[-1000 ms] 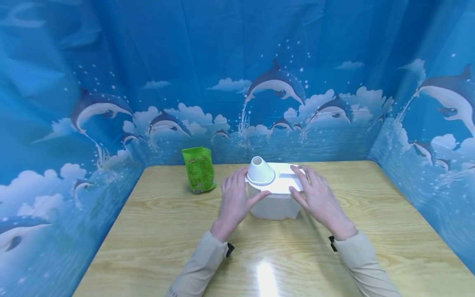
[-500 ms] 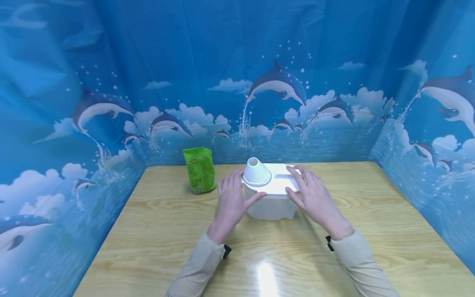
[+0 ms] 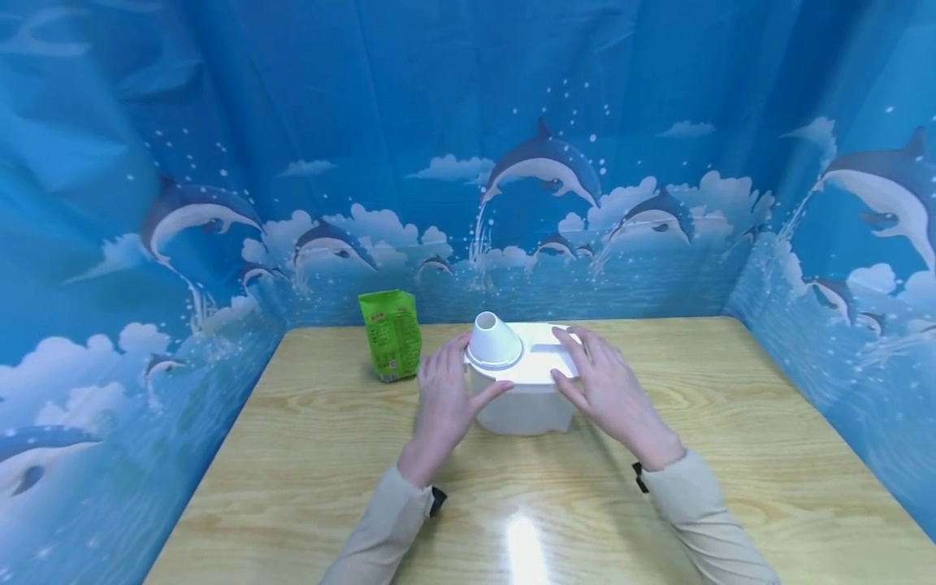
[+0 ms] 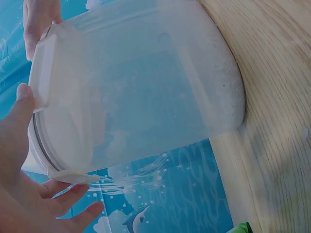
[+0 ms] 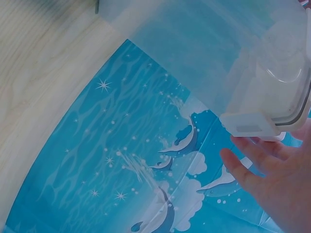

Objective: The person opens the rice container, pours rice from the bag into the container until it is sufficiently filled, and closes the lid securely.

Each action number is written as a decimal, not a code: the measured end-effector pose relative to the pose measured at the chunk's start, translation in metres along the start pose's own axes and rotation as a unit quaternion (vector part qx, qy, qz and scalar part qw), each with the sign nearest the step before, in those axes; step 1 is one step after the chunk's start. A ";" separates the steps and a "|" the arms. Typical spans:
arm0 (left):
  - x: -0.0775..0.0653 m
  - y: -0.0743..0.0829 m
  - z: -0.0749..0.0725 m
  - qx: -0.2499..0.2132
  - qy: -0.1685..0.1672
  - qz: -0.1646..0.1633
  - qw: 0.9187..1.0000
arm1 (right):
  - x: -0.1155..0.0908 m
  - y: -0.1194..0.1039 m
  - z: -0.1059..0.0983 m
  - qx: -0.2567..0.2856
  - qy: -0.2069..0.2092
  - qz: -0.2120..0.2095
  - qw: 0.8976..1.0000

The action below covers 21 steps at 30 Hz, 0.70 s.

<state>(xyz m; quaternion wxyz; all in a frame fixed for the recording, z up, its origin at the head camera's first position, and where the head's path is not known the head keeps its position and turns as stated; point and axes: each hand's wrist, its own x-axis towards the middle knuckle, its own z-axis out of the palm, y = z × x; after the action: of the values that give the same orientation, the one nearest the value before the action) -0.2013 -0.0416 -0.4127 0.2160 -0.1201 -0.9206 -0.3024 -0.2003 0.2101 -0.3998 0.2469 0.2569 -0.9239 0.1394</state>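
Note:
A translucent food storage container [image 3: 522, 413] stands upright on the table. Its white lid [image 3: 537, 370] carries a hollow cone-shaped piece [image 3: 493, 344] on the left part. My left hand [image 3: 448, 394] grips the lid's left end, thumb along the front edge and fingers at the side. At the opposite end my right hand [image 3: 613, 388] holds the lid, with its thumb at the front edge. In the right wrist view, fingers curve beneath a white side clip [image 5: 249, 125]. The left wrist view shows the left thumb beside another clip [image 4: 44, 73] on the lid.
A green printed bag [image 3: 393, 336] stands left of the container, toward the back of the wood-grain table [image 3: 307, 455]. A blue dolphin-print curtain [image 3: 409, 154] encloses the table at the back and both sides.
Both hands and the container have shifted a little to the left across the table, the grip staying the same. The green bag has stayed in place.

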 end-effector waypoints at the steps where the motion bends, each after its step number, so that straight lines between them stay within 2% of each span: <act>1: -0.001 0.000 -0.001 -0.001 0.002 0.001 1.000 | 0.000 -0.001 0.000 0.001 -0.001 0.000 1.000; 16: -0.004 -0.008 -0.006 0.013 0.019 0.012 1.000 | 0.003 -0.005 0.006 0.007 0.013 -0.015 1.000; 21: -0.008 -0.010 -0.007 0.011 0.030 0.016 0.999 | 0.003 -0.008 0.006 0.005 0.002 -0.010 1.000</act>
<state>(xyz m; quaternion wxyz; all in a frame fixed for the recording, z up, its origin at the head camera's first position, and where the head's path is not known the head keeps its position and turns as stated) -0.1955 -0.0546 -0.4160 0.2501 -0.1236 -0.9147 -0.2924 -0.2005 0.2001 -0.4019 0.2487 0.2668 -0.9202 0.1420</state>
